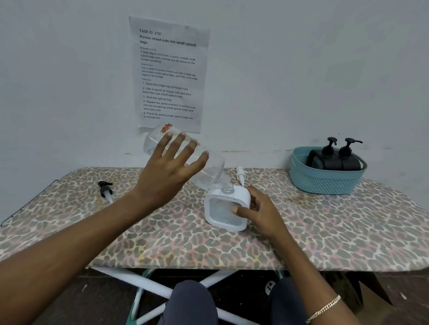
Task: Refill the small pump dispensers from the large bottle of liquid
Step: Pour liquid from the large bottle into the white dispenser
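A person's left hand (169, 170) held a large clear plastic bottle (208, 172) aloft and steeply tilted, mouth down, over the open neck of a small square white pump dispenser (241, 195) with a clear front window; the fingers lay spread across the bottle's upper side, the thumb was hidden beneath, and the hand appeared to clasp it. The right hand (260, 210) gripped the dispenser on a leopard-print ironing board (328, 227), thumb on the front face and fingers round the right side; the bottle's mouth sat at the dispenser's neck, touching or very nearly.

The bottle looked almost empty, so probably light, thin-walled and easy to dent; a hold round the wide middle of its body suited it, without squeezing, since a squeeze could send the liquid out in a gush; wet plastic might also be slippery. The dispenser seemed stiff and light, likely to tip unless steadied by its sides.

A white pump head (241, 175) lay just behind the dispenser; a black pump head (105, 189) lay well apart to the left; at the far right a teal plastic basket (327, 183) held two black pump dispensers (335, 159) upright; a printed paper sheet (168, 75) hung on the wall behind.
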### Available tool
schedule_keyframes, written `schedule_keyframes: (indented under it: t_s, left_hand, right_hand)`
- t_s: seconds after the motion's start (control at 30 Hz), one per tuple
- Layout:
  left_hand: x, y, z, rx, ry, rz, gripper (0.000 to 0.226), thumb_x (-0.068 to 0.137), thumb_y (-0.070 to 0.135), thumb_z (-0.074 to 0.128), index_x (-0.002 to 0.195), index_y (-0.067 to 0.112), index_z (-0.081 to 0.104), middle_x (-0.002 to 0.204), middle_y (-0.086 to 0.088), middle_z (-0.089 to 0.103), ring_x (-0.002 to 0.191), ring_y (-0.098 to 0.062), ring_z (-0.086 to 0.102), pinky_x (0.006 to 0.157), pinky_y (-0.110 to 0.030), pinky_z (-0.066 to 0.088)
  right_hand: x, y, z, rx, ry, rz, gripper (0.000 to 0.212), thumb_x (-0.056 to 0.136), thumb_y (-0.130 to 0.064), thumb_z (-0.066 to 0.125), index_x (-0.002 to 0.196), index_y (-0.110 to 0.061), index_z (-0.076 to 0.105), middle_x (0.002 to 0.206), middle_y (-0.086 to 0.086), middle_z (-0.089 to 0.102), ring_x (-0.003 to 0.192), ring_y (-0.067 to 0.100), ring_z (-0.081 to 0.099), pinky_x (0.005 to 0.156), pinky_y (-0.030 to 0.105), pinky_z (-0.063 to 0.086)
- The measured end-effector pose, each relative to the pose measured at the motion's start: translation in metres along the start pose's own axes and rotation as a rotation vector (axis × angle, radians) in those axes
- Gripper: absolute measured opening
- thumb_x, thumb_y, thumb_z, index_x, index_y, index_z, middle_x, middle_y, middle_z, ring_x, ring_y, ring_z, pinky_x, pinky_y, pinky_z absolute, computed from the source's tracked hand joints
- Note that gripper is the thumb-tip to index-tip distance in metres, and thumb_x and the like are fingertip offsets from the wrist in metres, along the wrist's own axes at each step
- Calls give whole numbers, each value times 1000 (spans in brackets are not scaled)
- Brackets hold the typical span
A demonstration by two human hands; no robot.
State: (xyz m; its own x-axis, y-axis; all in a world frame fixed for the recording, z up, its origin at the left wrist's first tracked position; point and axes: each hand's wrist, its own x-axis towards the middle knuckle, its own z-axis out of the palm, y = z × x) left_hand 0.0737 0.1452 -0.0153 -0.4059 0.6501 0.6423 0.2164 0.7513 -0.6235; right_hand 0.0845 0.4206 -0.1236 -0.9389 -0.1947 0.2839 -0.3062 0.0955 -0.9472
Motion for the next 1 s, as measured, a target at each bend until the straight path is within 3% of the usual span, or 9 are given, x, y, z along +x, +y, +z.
schedule_keyframes:
  t_s: [0.2, 0.37, 0.5, 0.73, 0.87, 1.0]
  left_hand:
    - [4, -2, -2, 7, -2, 27, 54, 93, -7, 54, 143, 13, 60, 142, -26, 60, 134, -50, 56, 117, -64, 34]
    - [6, -3, -3, 15, 1, 46, 57, 90, -10, 55, 143, 13, 59, 143, -25, 59, 135, -51, 54, 119, -64, 31]
    - [8, -4, -4, 27, 5, 64, 59, 88, -11, 58, 142, 12, 58, 142, -26, 60, 135, -52, 54, 119, -64, 30]
    - [13, -5, -9, 32, -17, 94, 54, 95, -7, 38, 141, 12, 59, 141, -25, 61, 134, -51, 55, 119, -64, 32]
    - [15, -6, -11, 28, 3, 112, 54, 92, -8, 52, 141, 12, 60, 140, -25, 61, 134, -51, 55, 119, -65, 33]
    - [16, -7, -10, 24, 20, 119, 54, 90, -7, 60, 141, 11, 60, 139, -26, 61, 133, -51, 55, 119, -65, 33]
  right_hand:
    - [0, -1, 0, -13, 5, -2, 62, 74, -50, 79, 130, -25, 69, 115, -6, 74, 104, 12, 71, 84, 24, 56]
    - [1, 2, -1, -38, 7, 13, 58, 76, -48, 80, 129, -28, 69, 117, -3, 73, 107, 18, 70, 92, 44, 59]
    - [1, 3, -1, -49, 12, 19, 57, 76, -46, 80, 128, -29, 69, 118, -1, 73, 108, 20, 70, 95, 50, 58]
    - [0, 0, -1, -40, 3, 10, 58, 76, -46, 80, 129, -28, 69, 116, -3, 73, 106, 19, 71, 91, 44, 59]
    - [-2, -2, 0, -41, 9, 10, 57, 76, -48, 80, 128, -27, 69, 113, -4, 73, 103, 16, 71, 85, 33, 57]
    - [-1, 0, 1, -47, 13, 18, 58, 76, -49, 80, 128, -29, 68, 115, -3, 73, 105, 18, 71, 90, 45, 60]
